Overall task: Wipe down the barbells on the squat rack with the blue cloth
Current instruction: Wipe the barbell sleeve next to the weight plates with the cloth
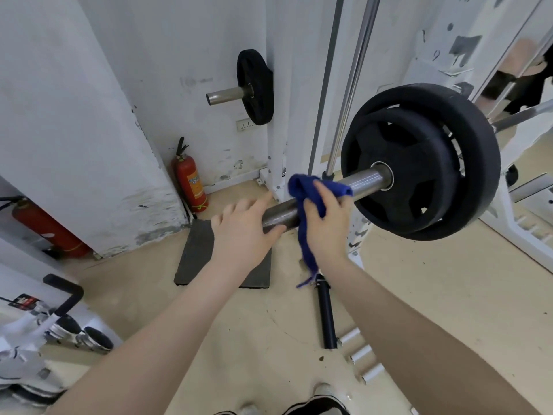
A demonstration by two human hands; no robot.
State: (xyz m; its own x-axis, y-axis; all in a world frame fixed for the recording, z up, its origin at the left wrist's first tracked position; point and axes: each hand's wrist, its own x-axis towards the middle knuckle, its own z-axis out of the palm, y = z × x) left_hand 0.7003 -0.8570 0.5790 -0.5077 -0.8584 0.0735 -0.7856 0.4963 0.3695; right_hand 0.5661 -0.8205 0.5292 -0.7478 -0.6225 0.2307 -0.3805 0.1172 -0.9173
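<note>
Apparently right hand (324, 218) grips blue cloth (308, 202).

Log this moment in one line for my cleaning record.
right hand grips blue cloth on barbell | left hand touches bar end

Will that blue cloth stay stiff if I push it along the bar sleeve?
Probably not. The blue cloth drapes limply over the sleeve and hangs loose below the right hand, so it looks floppy and light. It would likely bunch rather than slide flat unless kept wrapped.

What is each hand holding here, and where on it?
Right hand grips the blue cloth around the barbell sleeve. Left hand touches the sleeve's outer end, thumb beneath it.
</note>
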